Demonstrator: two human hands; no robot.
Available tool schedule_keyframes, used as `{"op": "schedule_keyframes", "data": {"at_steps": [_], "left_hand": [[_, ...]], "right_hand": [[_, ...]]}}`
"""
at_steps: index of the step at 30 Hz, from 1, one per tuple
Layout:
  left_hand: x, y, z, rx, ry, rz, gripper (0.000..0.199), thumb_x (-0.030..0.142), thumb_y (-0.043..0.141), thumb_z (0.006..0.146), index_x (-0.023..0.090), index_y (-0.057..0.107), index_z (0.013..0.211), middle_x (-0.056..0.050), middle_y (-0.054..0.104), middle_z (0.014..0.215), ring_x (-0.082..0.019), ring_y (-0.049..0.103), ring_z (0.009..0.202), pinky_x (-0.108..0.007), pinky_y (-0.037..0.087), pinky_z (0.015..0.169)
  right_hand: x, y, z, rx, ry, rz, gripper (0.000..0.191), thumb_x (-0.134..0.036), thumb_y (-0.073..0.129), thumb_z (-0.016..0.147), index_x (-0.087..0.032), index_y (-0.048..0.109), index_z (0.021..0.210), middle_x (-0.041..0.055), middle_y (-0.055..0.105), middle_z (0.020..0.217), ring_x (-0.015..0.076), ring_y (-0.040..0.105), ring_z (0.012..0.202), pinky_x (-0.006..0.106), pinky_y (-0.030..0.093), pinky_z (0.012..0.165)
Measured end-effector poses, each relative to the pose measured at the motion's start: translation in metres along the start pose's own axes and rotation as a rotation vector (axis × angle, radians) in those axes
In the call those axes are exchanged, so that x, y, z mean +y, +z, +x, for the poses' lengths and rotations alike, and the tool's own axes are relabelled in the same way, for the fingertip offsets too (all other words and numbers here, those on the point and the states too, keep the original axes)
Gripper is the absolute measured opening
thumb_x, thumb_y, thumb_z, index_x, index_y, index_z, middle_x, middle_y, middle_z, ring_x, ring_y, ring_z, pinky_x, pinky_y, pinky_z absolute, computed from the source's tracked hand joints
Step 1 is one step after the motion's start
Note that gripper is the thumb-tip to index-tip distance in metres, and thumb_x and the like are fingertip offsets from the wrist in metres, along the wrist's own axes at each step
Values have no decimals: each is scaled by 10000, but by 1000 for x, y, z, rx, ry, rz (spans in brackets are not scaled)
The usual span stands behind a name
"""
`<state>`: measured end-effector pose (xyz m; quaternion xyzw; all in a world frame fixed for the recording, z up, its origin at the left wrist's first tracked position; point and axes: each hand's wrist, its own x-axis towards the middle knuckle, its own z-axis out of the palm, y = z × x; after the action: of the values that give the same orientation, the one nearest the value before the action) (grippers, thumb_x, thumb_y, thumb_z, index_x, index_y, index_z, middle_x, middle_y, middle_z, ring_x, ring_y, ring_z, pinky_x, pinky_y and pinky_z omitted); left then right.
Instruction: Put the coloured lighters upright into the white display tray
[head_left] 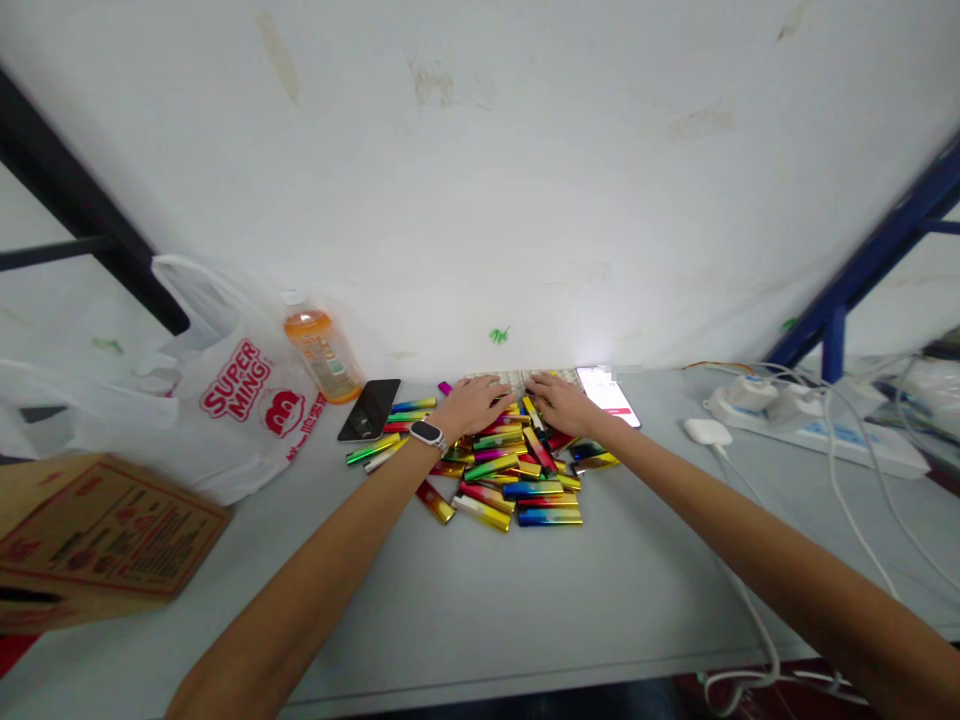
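A loose pile of shiny, multicoloured lighters (pixel 495 465) lies in the middle of the table. Behind it, against the wall, a pale tray-like thing (pixel 514 380) with a patterned top is partly covered by my hands. My left hand (pixel 474 403), with a watch (pixel 428 433) on the wrist, reaches over the pile's far left side, fingers stretched towards the tray. From the other side my right hand (pixel 556 402) comes in, fingers spread at the tray's front edge, above several lighters. Nothing held shows in either hand; the undersides of the fingers are hidden.
A dark phone (pixel 370 410) lies left of the pile, a lit phone (pixel 609 397) right. Further left stand an orange drink bottle (pixel 324 350), a white plastic bag (pixel 240 400) and a cardboard box (pixel 105 540). A power strip (pixel 817 430), cables and a white charger (pixel 708 432) occupy the right.
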<state>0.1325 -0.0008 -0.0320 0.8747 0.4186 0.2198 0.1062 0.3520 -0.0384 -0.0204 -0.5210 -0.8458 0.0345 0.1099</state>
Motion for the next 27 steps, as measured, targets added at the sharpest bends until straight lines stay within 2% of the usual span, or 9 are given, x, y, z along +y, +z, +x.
{"op": "schedule_keyframes", "data": {"at_steps": [4, 7, 12, 17, 22, 27], "left_hand": [[1, 3, 3, -45, 49, 153, 388, 392, 424, 1014, 212, 674, 1249, -125, 630, 1382, -283, 549, 1318, -452, 364, 1146], [-1, 0, 3, -73, 79, 251, 433, 357, 342, 1040, 178, 646, 1291, -120, 616, 1408, -258, 548, 1319, -427, 380, 1148], [0, -7, -4, -96, 111, 269, 483, 367, 297, 1051, 154, 639, 1316, -112, 616, 1418, -234, 543, 1328, -387, 372, 1166], [7, -5, -7, -152, 43, 251, 538, 407, 264, 1057, 140, 586, 1396, -123, 555, 1488, -249, 501, 1381, -415, 343, 1188], [13, -1, -12, -64, -5, 232, 496, 387, 319, 1048, 161, 553, 1423, -123, 520, 1519, -257, 459, 1418, -449, 315, 1205], [18, -7, -27, 68, 10, 162, 414, 342, 396, 1026, 139, 624, 1306, -132, 601, 1418, -266, 521, 1339, -449, 368, 1177]], "right_hand": [[9, 10, 13, 42, -44, 54, 549, -61, 434, 888, -60, 546, 1425, 195, 506, 1509, 255, 474, 1401, 382, 348, 1173], [16, 13, 24, 88, -90, 123, 574, 3, 449, 822, -48, 599, 1374, 202, 564, 1451, 253, 546, 1332, 372, 376, 1163], [26, 15, 35, 121, -157, 177, 571, 42, 455, 775, -90, 668, 1288, 172, 652, 1345, 246, 616, 1224, 377, 444, 1099], [33, 18, 38, 126, -205, 193, 483, 9, 484, 799, -116, 704, 1210, 150, 691, 1274, 246, 641, 1163, 382, 472, 1056], [33, 13, 40, 125, -255, 169, 436, -2, 528, 792, -117, 733, 1159, 152, 714, 1227, 259, 643, 1148, 390, 470, 1050], [29, 0, 44, 113, -310, 106, 377, -26, 558, 829, -157, 757, 1121, 127, 751, 1149, 265, 660, 1093, 425, 475, 1017]]}}
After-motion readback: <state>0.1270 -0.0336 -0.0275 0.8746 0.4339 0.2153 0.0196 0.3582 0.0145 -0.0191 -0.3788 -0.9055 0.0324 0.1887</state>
